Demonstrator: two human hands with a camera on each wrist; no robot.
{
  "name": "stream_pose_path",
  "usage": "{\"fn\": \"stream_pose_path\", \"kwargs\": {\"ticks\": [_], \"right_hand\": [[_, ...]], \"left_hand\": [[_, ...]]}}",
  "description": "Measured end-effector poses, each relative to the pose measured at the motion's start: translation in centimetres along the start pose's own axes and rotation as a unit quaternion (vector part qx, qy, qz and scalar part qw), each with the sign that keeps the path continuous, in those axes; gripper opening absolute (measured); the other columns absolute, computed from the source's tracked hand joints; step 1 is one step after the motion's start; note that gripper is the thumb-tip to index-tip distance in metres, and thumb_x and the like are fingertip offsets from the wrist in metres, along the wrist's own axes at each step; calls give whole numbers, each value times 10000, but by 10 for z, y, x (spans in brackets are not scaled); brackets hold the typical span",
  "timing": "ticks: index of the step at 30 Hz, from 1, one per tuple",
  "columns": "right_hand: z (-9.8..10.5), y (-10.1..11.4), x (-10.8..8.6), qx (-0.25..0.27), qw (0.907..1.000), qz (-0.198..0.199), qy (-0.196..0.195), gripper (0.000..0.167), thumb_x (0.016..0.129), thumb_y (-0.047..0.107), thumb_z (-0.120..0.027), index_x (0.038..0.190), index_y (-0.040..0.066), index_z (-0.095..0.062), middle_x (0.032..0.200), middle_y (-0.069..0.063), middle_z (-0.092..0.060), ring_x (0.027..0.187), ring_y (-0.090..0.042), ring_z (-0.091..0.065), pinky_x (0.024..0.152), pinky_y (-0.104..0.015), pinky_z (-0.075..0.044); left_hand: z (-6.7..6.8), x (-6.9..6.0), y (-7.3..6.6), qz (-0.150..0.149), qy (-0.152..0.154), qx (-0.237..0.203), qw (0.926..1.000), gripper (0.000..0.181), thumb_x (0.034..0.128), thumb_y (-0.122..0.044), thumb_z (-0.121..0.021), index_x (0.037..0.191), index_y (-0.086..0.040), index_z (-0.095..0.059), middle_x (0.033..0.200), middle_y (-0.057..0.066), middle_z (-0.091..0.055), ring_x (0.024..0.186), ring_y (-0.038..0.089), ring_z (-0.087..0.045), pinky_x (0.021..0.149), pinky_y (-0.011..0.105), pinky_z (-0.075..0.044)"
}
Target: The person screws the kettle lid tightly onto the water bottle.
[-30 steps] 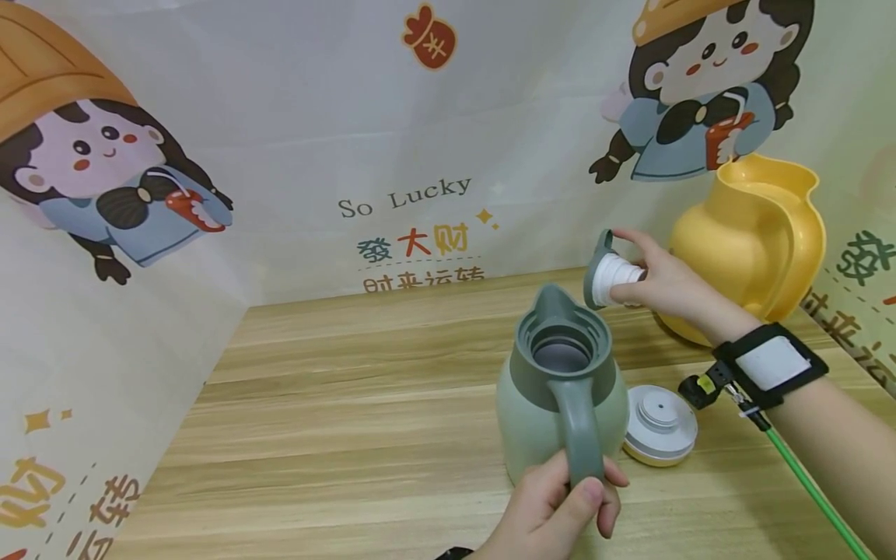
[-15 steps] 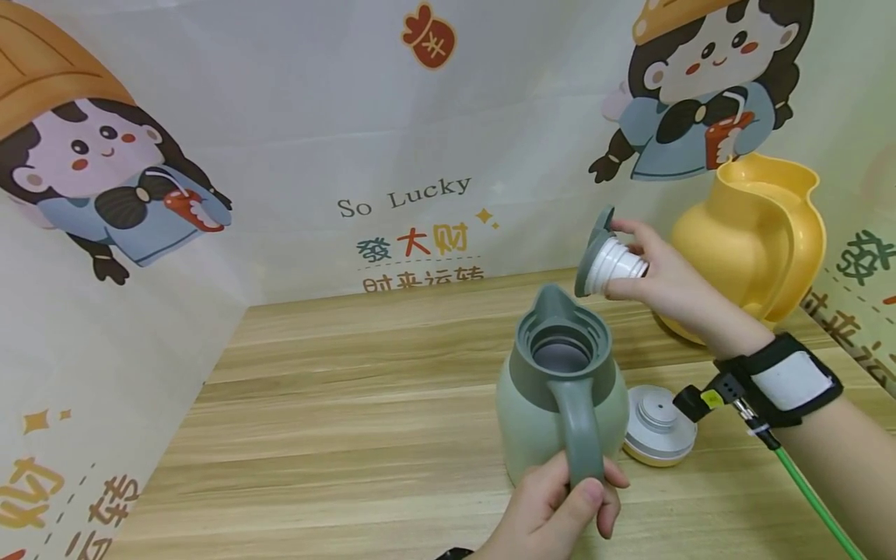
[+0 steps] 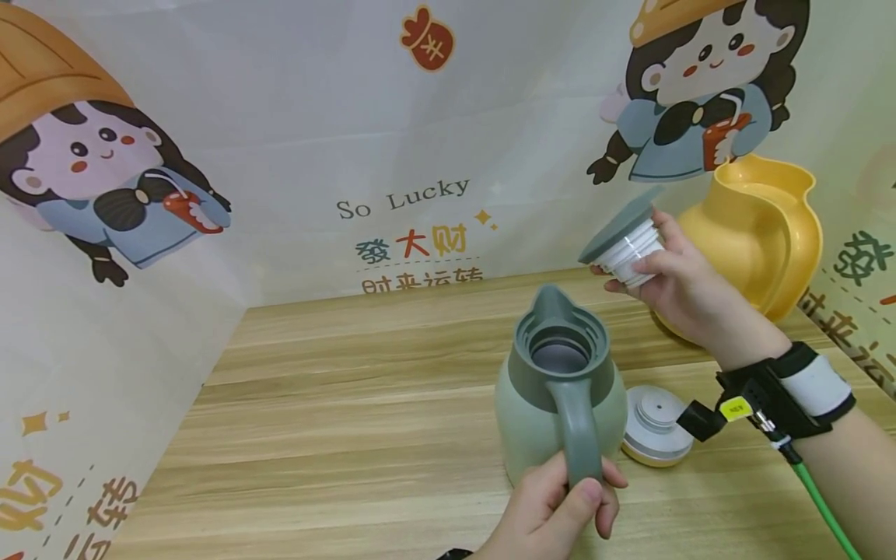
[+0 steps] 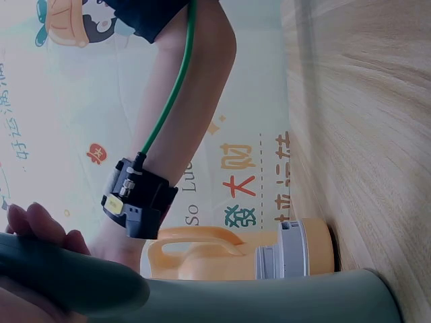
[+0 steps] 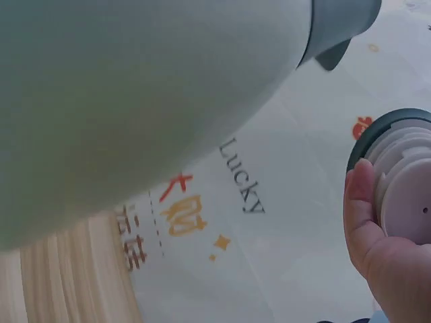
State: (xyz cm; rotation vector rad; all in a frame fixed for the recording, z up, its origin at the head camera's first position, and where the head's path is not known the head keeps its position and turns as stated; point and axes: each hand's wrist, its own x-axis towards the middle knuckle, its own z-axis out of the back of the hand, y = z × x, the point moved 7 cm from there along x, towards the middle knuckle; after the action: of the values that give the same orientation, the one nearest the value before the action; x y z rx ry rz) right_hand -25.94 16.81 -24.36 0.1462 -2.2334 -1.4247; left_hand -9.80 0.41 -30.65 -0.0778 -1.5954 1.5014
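Note:
A green thermos jug (image 3: 532, 420) stands upright with its mouth uncovered and its spout pointing away. My left hand (image 3: 556, 505) grips its dark green handle (image 3: 577, 428) low down; the left wrist view shows fingers (image 4: 40, 225) curled round that handle. Up behind and to the right of the jug, my right hand (image 3: 689, 288) holds the jug's lid (image 3: 623, 233) in the air. The lid is tilted, its dark green top facing up and left and its white threaded plug (image 5: 407, 195) toward my palm. In the right wrist view the thumb lies against the lid's edge.
A yellow jug (image 3: 742, 241) without a lid stands at the back right, partly behind my right hand. Its lid (image 3: 658, 432), white plug upward, lies on the wooden table (image 3: 336, 435) just right of the green jug. A printed cloth (image 3: 294, 117) hangs behind.
My right hand has raised the lid slightly and rolled it, so its top now faces more upward and the palm turns up. The left hand and the green jug stay in place.

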Motion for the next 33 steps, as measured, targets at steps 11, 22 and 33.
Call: {"fn": "stream_pose_path", "kwargs": {"ticks": [11,22,33], "right_hand": [[-19,10,-8,340,9981,485,-175,343,1018,359,-423,1182,58,-433,1105,-128,-545,972,-239,-587,822,-308,-501],[-48,29,-26,178,9816,1843,-474,274,862,103,-686,908,67,-418,1138,-160,-474,968,-247,-492,767,-286,-447],[-76,40,-41,-1394,9505,2776,-66,509,748,0,-668,1235,5,-520,1220,-193,-494,1088,-306,-481,855,-297,-440]], "left_hand": [[0,0,0,-1,2,-38,10000,220,1043,-68,-338,1107,50,-512,730,155,-557,729,54,-467,654,138,-391],[-1,0,0,58,-4,-138,9999,213,1040,-52,-338,1115,52,-508,740,163,-555,736,46,-467,650,139,-395],[-1,-1,1,100,-32,-126,9999,203,1036,-37,-344,1111,47,-512,738,158,-558,733,40,-465,666,137,-398]]}}
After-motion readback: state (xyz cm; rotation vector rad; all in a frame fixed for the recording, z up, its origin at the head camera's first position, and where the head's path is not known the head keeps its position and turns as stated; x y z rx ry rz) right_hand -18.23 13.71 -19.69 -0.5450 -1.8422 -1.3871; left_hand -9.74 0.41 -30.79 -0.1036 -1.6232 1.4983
